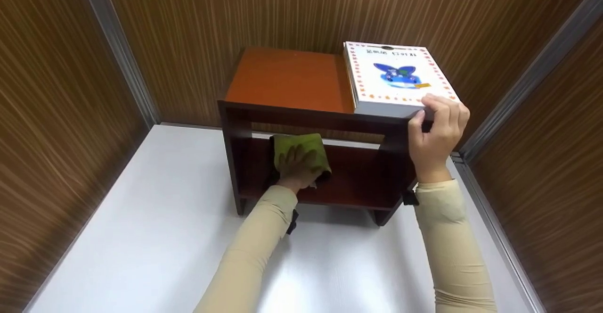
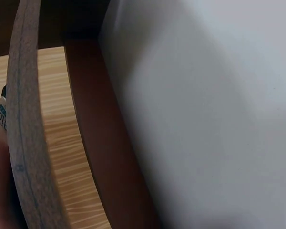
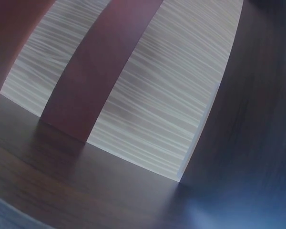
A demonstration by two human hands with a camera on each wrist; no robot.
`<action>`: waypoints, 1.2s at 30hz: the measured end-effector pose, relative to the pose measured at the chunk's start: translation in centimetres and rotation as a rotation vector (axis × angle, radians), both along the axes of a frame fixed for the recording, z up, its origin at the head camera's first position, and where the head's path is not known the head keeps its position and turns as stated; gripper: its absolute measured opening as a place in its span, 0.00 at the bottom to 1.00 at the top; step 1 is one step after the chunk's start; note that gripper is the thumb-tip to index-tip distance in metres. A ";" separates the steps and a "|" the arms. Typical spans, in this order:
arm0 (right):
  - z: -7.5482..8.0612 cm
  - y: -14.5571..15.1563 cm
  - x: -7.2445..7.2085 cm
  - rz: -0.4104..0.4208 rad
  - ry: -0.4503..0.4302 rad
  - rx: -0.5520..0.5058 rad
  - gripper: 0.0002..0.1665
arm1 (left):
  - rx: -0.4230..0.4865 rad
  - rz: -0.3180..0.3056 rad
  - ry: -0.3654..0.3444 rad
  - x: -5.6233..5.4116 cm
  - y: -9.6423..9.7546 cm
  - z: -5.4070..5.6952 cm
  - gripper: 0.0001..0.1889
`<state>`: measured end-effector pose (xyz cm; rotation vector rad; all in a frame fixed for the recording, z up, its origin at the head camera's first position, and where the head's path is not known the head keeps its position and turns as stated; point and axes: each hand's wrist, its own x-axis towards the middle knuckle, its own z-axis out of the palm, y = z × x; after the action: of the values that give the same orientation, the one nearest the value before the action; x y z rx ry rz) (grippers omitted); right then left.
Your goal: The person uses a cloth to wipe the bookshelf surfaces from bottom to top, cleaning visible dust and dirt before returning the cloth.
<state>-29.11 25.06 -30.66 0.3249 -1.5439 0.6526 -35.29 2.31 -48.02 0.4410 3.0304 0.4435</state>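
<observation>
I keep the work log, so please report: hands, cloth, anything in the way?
Left hand spread on green cloth, on lower shelf. Right hand grips front right corner of book. In the way: book, covering right end of shelf top.

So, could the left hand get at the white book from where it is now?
Probably not directly: the left hand is inside the shelf on the green cloth, and the top board lies between it and the white book. It would likely have to come out first.
</observation>
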 end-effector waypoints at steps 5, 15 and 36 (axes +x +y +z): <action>0.2 -0.4 0.2 0.003 0.014 -0.008 0.13 | -0.085 0.015 -0.041 0.7 -0.4 -0.3 0.34; 1.1 -1.1 0.9 0.008 0.009 -0.011 0.12 | -0.067 -0.001 -0.019 2.8 -1.5 -0.7 0.34; 0.9 -1.5 1.2 0.014 0.010 -0.028 0.13 | -0.022 0.000 0.054 7.1 -5.0 -1.5 0.35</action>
<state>-27.88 23.59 -29.72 0.3181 -1.5234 0.6821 -28.19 -2.70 -49.57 0.4584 3.0841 0.4046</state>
